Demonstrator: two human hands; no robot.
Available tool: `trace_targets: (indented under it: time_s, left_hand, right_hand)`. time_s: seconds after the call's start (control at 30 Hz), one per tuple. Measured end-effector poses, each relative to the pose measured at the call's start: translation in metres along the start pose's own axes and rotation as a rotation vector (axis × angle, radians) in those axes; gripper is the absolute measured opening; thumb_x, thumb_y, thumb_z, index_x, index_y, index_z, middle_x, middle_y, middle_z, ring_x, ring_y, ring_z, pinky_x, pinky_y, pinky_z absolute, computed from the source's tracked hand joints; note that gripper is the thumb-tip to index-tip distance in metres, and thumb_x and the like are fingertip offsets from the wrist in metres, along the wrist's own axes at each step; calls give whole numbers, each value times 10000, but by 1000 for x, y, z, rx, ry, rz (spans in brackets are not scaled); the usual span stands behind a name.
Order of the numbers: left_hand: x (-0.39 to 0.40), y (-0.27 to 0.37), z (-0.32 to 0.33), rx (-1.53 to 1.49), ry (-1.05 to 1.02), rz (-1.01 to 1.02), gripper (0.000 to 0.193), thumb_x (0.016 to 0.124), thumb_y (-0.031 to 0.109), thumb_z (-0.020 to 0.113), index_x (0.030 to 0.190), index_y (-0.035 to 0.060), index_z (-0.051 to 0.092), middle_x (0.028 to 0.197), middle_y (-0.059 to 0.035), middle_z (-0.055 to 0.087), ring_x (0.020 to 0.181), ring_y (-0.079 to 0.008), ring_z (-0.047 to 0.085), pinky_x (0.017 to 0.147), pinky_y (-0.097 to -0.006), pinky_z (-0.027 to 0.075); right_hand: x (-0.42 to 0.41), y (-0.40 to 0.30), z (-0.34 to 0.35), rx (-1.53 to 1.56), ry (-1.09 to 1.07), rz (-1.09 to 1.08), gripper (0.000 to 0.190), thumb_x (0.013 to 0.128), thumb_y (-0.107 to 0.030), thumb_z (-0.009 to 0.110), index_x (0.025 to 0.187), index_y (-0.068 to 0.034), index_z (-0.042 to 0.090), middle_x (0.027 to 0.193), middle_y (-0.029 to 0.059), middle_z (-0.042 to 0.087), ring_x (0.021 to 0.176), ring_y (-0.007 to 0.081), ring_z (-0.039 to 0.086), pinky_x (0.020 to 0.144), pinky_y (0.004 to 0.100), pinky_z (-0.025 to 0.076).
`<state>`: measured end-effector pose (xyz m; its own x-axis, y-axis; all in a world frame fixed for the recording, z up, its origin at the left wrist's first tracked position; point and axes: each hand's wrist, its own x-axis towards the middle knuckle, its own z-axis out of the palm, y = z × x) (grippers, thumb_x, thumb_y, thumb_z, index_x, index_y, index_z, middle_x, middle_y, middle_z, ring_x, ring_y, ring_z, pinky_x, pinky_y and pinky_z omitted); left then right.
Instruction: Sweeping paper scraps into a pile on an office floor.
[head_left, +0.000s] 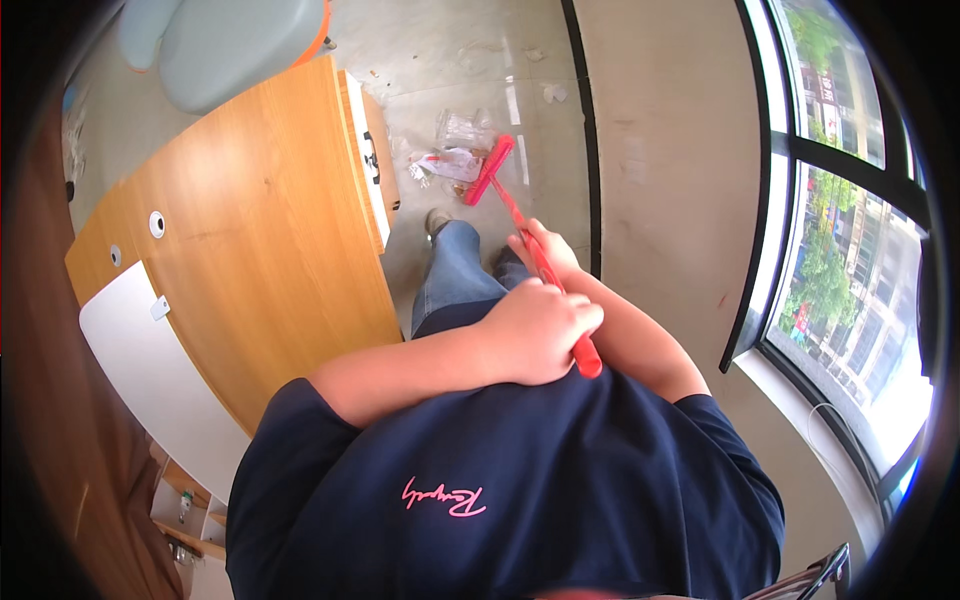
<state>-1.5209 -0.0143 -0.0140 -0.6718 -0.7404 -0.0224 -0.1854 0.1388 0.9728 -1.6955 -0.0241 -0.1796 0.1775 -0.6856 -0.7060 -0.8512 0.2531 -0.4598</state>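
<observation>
Both my hands grip the red handle of a broom (489, 171). My left hand (541, 330) is closed around the upper handle near its end, close to my shirt. Farther down the handle, my right hand (547, 251) wraps around it. The pink broom head rests against a heap of litter on the floor. In that heap are clear plastic packaging (465, 129), a whitish crumpled sheet (448, 163) and small scraps. The broom head hides part of the heap.
A wooden desk (255, 202) stands at my left, with a white panel (157, 367) along it. A grey chair (240, 52) is beyond. The wall (667, 172) and windows (847, 240) run along my right. Another crumpled scrap (555, 93) lies near the wall.
</observation>
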Motion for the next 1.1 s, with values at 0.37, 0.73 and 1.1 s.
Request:
trace_targets:
  time_s: [0.37,0.73,1.1]
  left_hand:
    - [40,-14,1,2,67,-168,356,907,306,744,730,62,555,701,-108,637,669,-353,639,628,-433,492]
    - [95,-4,-26,-42,323,-556,218,937,210,703,826,53,600,764,-127,640,702,-328,611,643,-402,475]
    - [137,23,-32,3,488,-532,176,919,145,713,830,71,581,777,-84,638,733,-313,601,678,-404,466]
  right_hand:
    - [28,82,18,294,-165,-211,287,959,-283,651,1133,-63,592,879,68,692,822,240,669,786,362,529]
    - [90,14,-77,-243,-530,-247,410,911,-396,613,1252,-169,631,1173,151,715,1124,351,668,923,446,532]
    - [121,-7,-118,-226,-519,-353,500,921,-487,646,1225,-90,624,1064,195,732,1039,372,691,884,466,538]
